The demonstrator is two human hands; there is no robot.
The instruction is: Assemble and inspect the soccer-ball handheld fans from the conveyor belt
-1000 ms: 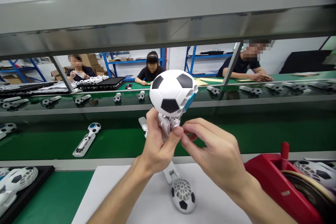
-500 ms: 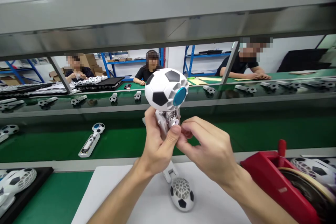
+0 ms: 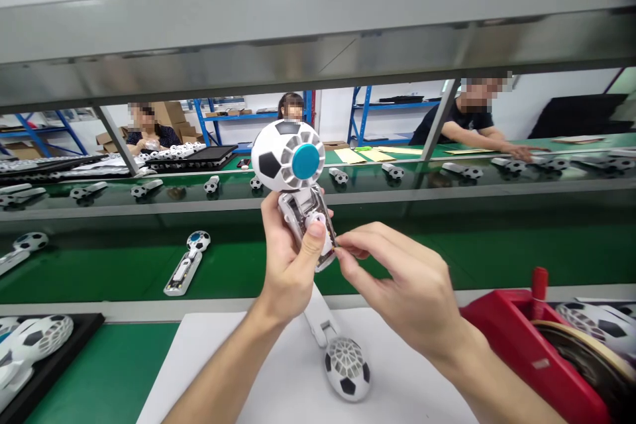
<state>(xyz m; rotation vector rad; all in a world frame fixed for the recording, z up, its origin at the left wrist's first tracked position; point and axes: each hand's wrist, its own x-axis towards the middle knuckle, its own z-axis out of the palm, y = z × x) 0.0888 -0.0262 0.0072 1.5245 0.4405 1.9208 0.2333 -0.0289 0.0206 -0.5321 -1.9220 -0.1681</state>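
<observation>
My left hand is wrapped round the open handle of a football-patterned device, thumb on the white part inside. Its ball head, with a blue disc, points up. Circuitry shows in the handle. My right hand is pinched at the handle's lower right edge; whatever lies between thumb and forefinger is too small to make out. Below, on a white sheet, lies a second device with a grille on its ball and its handle pointing away.
Similar devices lie on the green conveyor and beyond it. A red tape dispenser stands at right, a black tray at left. Overhead runs a metal beam. Several people sit opposite.
The held device has moved left and turned, showing its disc and open handle more fully. Devices on the near belt have shifted right. The person at right has stretched an arm out.
</observation>
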